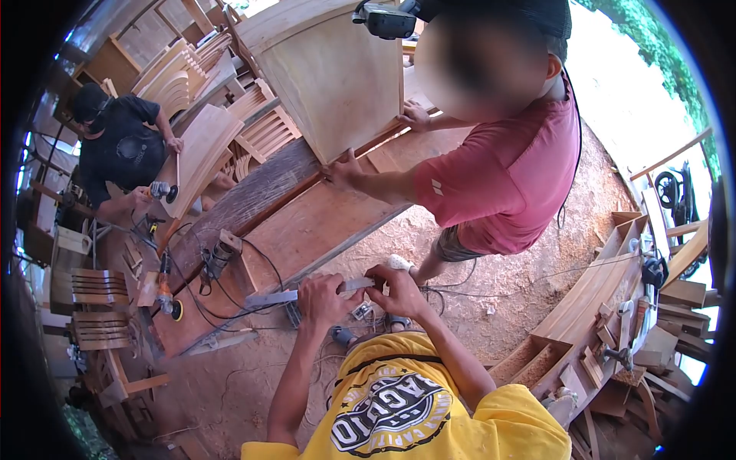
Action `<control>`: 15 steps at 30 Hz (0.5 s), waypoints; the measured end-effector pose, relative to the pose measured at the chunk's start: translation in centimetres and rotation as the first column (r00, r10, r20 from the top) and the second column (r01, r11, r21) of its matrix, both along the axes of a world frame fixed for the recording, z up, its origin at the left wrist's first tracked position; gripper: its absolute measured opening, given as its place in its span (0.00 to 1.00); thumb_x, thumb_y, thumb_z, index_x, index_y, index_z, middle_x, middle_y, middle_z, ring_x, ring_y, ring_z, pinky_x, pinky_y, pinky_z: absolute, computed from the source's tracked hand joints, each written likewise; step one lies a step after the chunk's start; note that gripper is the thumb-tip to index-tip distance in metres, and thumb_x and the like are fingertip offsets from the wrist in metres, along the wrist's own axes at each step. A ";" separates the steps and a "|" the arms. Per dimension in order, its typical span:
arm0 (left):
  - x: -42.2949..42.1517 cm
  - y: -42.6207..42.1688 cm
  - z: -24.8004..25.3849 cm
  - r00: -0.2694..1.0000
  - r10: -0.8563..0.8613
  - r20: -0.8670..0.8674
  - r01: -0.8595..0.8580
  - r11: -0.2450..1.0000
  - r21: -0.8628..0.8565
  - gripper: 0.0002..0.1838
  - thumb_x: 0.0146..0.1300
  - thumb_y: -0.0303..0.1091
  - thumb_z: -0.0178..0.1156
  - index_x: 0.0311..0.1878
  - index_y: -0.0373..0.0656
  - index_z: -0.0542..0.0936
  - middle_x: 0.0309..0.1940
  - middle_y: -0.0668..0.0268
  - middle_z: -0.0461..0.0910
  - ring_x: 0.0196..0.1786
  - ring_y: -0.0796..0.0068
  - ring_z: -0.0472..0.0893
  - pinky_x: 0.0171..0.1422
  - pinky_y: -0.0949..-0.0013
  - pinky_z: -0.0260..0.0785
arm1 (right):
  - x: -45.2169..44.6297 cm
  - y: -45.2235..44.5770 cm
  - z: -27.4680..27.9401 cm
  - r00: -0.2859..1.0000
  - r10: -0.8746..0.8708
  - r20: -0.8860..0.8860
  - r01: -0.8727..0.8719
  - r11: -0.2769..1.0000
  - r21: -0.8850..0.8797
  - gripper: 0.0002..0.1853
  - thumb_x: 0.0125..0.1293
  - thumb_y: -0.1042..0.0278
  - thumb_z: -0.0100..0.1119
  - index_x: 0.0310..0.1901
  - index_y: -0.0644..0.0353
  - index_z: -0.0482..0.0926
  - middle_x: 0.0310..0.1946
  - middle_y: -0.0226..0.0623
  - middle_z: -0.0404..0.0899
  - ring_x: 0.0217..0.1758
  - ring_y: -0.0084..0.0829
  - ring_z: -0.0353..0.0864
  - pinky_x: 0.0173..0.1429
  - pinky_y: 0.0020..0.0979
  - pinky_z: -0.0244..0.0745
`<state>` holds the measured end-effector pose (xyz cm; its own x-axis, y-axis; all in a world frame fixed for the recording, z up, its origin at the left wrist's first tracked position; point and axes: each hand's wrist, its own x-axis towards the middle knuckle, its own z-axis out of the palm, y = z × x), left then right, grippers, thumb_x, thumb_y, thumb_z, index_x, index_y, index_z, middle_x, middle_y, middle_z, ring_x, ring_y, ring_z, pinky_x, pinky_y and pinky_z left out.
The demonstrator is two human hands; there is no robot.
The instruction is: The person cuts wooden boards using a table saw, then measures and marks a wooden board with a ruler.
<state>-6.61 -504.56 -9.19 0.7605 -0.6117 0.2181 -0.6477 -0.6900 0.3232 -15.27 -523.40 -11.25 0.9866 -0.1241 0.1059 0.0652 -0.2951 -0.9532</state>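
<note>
A long, thin, pale grey strip (271,299) lies across in front of my yellow shirt. My left hand (320,299) is wrapped round it near its middle, and its far end sticks out to the left. Close by on the right, my right hand (392,290) pinches the strip's other end between thumb and fingers. The two hands are a short gap apart, with a bit of the strip showing between them. Both are held above the floor, just in front of the low workbench (307,218). What the strip is made of cannot be told.
A co-worker in a red shirt (498,169) holds a wooden cabinet panel (330,84) on the bench. Another person (123,146) at left holds a power tool (162,190). An orange grinder (165,295) and cables lie at the bench's left end. Curved wooden pieces (575,307) stand at right.
</note>
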 end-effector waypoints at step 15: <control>0.7 0.3 0.0 1.000 0.004 -0.008 -0.004 1.000 -0.029 0.23 0.46 0.55 0.76 0.22 0.45 0.80 0.20 0.62 0.79 0.27 0.55 0.81 0.34 0.53 0.70 | 0.8 0.0 0.3 0.999 0.033 -0.039 -0.034 0.999 -0.014 0.15 0.59 0.70 0.66 0.47 0.64 0.81 0.29 0.45 0.84 0.32 0.43 0.86 0.41 0.39 0.80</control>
